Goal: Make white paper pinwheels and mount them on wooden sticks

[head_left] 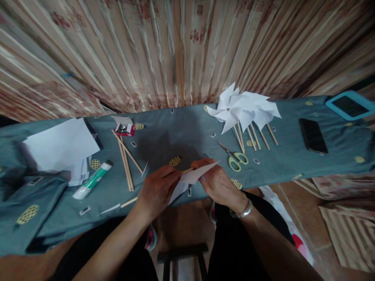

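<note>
Both my hands are closed in front of me at the near edge of the cloth-covered table. My left hand [159, 187] grips a wooden stick [129, 202], which runs beneath it and comes out again between the hands. A folded white paper pinwheel [197, 175] sits at that end of the stick. My right hand [218, 183], with a silver bracelet at its wrist, holds the paper from the right. Its fingertips are partly hidden behind the paper. Green-handled scissors [234, 160] lie just right of this hand.
Several white pinwheels on sticks [246, 109] lie at the back right. Loose sticks [125, 164], a red box of small metal pins [125, 129], a glue stick [93, 179] and white paper sheets [63, 142] are at left. A phone [313, 136] and blue-framed tablet [350, 105] lie right.
</note>
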Demonstrator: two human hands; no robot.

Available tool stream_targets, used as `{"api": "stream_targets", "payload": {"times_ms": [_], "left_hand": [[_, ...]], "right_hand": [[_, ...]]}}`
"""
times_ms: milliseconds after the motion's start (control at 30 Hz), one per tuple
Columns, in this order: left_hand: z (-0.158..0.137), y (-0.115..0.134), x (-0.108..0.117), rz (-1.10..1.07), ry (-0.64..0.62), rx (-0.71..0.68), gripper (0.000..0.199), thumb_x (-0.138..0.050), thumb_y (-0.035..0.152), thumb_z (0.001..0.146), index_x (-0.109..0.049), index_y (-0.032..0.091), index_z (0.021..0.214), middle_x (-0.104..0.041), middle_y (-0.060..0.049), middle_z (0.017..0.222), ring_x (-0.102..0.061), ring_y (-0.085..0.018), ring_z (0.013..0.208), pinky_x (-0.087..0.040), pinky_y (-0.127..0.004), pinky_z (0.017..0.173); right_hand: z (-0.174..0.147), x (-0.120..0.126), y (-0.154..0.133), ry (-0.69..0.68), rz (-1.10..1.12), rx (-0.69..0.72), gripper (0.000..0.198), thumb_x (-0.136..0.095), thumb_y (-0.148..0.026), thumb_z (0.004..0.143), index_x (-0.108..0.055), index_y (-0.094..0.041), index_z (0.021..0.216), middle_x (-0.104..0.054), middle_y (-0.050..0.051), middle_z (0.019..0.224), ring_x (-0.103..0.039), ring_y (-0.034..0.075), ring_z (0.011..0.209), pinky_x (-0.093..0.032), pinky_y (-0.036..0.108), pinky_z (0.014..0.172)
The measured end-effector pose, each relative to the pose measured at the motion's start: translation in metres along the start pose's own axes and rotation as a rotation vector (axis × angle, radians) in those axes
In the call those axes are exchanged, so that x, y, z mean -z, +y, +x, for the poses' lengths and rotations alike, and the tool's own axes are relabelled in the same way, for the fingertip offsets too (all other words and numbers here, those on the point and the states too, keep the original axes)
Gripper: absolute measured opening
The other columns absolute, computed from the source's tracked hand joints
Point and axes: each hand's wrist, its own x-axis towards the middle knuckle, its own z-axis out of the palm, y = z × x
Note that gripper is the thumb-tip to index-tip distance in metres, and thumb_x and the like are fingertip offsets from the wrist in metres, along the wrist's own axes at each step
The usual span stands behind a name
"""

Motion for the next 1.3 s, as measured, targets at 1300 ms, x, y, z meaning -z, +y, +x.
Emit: {"api": "stream_targets", "payload": {"times_ms": [1300], "left_hand": [[0.004,0.000,-0.002,-0.105,0.065,0.097,0.020,-0.052,0.015,0.096,-0.072,0.012,0.096,-0.069,-0.007,0.083,-0.069,-0.014,0.072,-0.055,-0.021,0.064]], "right_hand": [[0.008,0.019,0.000,-0.070,-0.042,-0.032,0.039,-0.042,-0.009,0.088,-0.057,-0.012,0.124,-0.068,0.016,0.122,-0.062,0.029,0.117,-0.047,0.049,0.102]]}}
